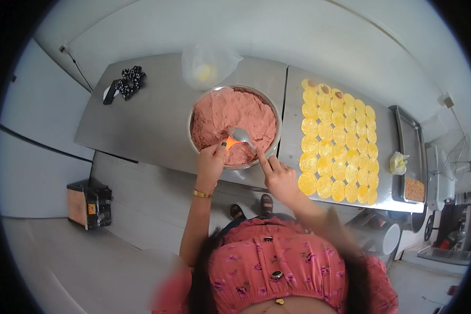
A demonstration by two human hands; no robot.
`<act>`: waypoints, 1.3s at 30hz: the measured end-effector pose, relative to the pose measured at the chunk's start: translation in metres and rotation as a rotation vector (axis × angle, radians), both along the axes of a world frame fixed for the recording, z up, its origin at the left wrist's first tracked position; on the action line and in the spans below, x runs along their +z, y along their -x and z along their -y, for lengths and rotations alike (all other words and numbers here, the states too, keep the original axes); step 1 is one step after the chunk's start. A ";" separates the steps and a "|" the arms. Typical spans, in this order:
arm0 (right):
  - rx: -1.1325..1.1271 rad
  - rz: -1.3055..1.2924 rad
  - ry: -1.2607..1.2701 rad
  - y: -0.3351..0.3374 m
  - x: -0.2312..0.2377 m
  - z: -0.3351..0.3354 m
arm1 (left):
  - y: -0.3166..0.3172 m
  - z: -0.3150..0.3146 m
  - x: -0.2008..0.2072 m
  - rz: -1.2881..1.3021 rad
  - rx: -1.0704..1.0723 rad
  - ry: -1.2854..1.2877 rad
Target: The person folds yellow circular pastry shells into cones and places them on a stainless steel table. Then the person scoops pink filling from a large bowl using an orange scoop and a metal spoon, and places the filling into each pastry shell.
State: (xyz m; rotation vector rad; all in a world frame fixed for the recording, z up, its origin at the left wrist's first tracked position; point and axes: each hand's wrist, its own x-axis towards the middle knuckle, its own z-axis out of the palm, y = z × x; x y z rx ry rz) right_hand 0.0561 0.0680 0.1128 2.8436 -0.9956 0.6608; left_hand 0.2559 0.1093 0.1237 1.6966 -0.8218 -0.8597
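Observation:
A wide metal bowl point(279, 125) full of pink ground-meat-like paste point(240, 107) stands in front of me. Over the near part of the paste, my left hand point(211, 166) pinches a small flat orange piece point(237, 142); its exact kind is unclear. My right hand point(280, 179) is at the bowl's near right rim, its index finger stretched along the handle of a metal spoon point(239, 134). The spoon's head lies against the orange piece. To the right, rows of round yellow wrappers point(339, 152) cover the table; a few in the far row bear small pink portions point(324, 89).
A clear plastic bag point(208, 65) sits behind the bowl, and a black patterned cloth point(131, 82) at the far left of the steel table point(152, 120). A metal tray point(411, 136) and a small bag point(399, 163) are on the right. A box point(89, 205) stands on the floor.

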 end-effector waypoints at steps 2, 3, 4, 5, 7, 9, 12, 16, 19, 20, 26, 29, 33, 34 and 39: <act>-0.005 -0.032 0.004 0.001 -0.004 0.000 | 0.000 -0.002 0.001 -0.086 -0.002 0.032; 0.008 -0.035 0.013 0.002 -0.006 0.002 | 0.001 -0.004 0.001 -0.135 0.002 0.051; 0.017 -0.031 0.028 0.003 -0.008 0.003 | 0.002 -0.005 0.001 -0.187 0.008 0.071; 0.029 -0.028 0.043 0.003 -0.010 0.005 | 0.002 -0.006 0.001 -0.210 0.002 0.079; 0.023 0.015 0.004 0.003 -0.013 0.005 | 0.001 -0.008 0.000 -0.254 0.000 0.099; 0.007 0.061 -0.075 0.002 -0.013 0.005 | 0.001 -0.010 -0.002 -0.237 0.000 0.092; -0.042 0.154 -0.245 0.000 -0.011 0.010 | 0.000 -0.011 -0.009 -0.229 -0.014 0.135; -0.118 0.262 -0.494 -0.001 -0.005 0.038 | -0.006 -0.018 -0.016 -0.469 -0.019 0.237; -0.209 0.264 -0.702 -0.003 0.000 0.050 | -0.012 -0.015 -0.013 -0.009 -0.116 0.205; -0.243 0.256 -0.769 -0.004 0.001 0.052 | -0.011 -0.013 -0.012 0.216 -0.151 0.266; -0.124 0.171 -0.609 -0.011 0.016 0.037 | 0.001 -0.005 -0.001 0.837 -0.265 0.166; -0.125 0.079 -0.418 -0.017 0.020 0.014 | 0.002 0.002 -0.003 0.876 -0.203 0.100; -0.114 -0.063 -0.240 -0.012 0.022 -0.004 | -0.002 0.012 -0.011 0.769 -0.079 0.071; -0.093 -0.048 -0.177 -0.009 0.021 -0.005 | -0.005 0.013 -0.012 0.723 -0.072 0.049; -0.012 -0.014 -0.039 -0.005 0.006 0.002 | -0.020 0.016 -0.018 0.331 -0.134 -0.021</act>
